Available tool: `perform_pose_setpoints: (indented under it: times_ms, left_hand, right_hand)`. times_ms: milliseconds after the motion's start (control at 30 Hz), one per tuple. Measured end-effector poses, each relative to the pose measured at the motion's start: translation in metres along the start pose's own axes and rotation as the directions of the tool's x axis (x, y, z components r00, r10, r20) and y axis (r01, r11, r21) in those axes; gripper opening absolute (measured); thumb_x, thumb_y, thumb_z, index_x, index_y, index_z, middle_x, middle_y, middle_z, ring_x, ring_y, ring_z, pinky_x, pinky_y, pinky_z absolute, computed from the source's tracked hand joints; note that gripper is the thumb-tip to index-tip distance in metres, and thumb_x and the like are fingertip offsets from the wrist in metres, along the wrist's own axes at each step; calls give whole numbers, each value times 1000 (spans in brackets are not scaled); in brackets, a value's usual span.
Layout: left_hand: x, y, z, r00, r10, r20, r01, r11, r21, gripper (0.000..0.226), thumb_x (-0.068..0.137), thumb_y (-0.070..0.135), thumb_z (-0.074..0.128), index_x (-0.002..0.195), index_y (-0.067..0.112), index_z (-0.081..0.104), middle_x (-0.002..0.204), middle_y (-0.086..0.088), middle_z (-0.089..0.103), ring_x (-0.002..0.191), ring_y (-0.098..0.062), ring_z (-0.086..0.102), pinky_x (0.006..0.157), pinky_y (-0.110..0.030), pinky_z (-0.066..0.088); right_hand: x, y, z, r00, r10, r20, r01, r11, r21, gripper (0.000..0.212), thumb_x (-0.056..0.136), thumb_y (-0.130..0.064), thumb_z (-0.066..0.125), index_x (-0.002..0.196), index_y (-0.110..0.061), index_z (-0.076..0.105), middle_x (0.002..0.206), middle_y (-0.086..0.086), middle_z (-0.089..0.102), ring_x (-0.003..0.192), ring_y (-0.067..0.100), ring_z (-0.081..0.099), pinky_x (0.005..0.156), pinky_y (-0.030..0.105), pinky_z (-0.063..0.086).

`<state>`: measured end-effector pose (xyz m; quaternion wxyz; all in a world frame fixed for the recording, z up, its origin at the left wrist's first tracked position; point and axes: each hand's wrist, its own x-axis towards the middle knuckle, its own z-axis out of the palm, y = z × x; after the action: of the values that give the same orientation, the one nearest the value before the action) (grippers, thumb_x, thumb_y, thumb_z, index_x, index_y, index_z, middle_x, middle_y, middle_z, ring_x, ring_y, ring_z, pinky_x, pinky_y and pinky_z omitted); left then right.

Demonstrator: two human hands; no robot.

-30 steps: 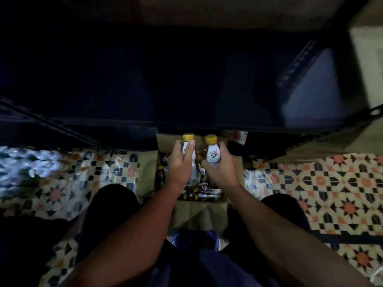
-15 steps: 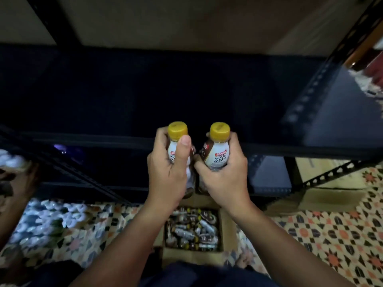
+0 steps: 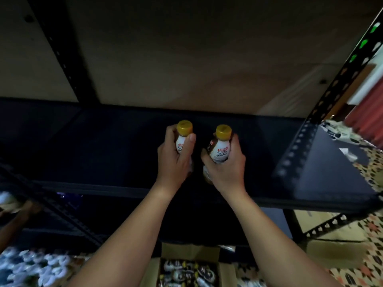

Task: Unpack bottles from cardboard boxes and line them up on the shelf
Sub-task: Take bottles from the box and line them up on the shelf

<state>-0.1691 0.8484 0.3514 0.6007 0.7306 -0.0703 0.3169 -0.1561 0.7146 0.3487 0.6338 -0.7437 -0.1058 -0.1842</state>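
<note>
Bottles upright, one gripped in my left hand [image 3: 173, 160], one in my right hand [image 3: 224, 166]. Shelf [image 3: 103, 146] lies at twelve o'clock, both hands equally near.

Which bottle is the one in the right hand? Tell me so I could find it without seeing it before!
Find the dark shelf in the middle of the view; two hands hold small yellow-capped bottles above it. The right hand grips the right bottle. Unlike the left bottle, it shows a brown patch beside its white label.
</note>
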Motion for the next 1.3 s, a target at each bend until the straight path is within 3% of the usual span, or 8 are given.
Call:
perform_pose_setpoints:
  times_ms: [233,367,533,700,867,1000,1133,1300]
  left_hand:
    - [36,-31,15,1000,-9,23,9,1000,30,24,101,40,53,111,19,52,84,-9,67,73,-21,66,63,-22,50]
    - [54,-42,20,998,-56,32,54,996,67,26,102,41,53,110,17,51,83,-11,68,71,-18,66,62,-24,50]
    - [67,-40,23,994,-100,50,97,994,58,17,106,30,55,106,13,50,80,-18,64,63,-7,59,58,-23,49]
    - [68,-38,19,990,-117,79,116,993,8,19,105,33,55,115,16,52,91,-15,68,76,-21,67,69,-34,54]
    - [58,-43,-1,966,-150,209,171,981,-86,49,100,18,66,142,19,41,121,-1,61,107,-2,62,91,-21,51]
    - [45,-68,-12,924,-257,281,271,963,-10,82,78,5,87,145,22,44,131,0,63,120,-12,63,101,-32,53]
    - [45,-73,-12,931,-261,255,258,965,45,70,76,0,87,136,14,55,119,-3,71,111,-15,69,98,-34,54]
    - [46,-76,-16,907,-307,288,318,948,9,75,74,-7,83,139,16,54,123,-4,71,116,-21,67,103,-40,54]
  right_hand:
    - [36,20,12,998,-44,-54,42,999,-32,39,81,-5,82,101,-14,50,83,-6,65,71,-1,65,63,13,49]
    - [55,27,16,998,-10,-65,8,1000,-29,43,81,-11,82,111,-21,51,88,-5,66,75,3,66,67,19,53]
    - [69,28,15,998,22,-55,-23,1000,-8,45,80,-12,83,111,-21,51,86,-8,66,72,-2,63,64,10,47]
    - [68,25,11,999,51,-20,-51,998,-22,60,74,-17,88,120,-23,50,93,-10,67,80,-2,65,67,7,46]
    - [59,36,-7,972,141,187,-163,981,104,95,72,8,74,142,-38,30,114,-1,63,95,16,69,74,30,60]
    - [55,55,-12,962,197,189,-201,980,4,80,73,4,78,138,-29,44,117,-4,65,100,7,68,76,32,60]
    - [54,61,-14,961,217,170,-207,975,-75,55,76,-5,82,122,-24,58,105,-8,72,93,1,70,82,31,60]
    - [54,63,-15,962,215,168,-202,975,-88,57,73,-1,80,120,-24,58,104,-8,72,94,4,71,81,31,60]
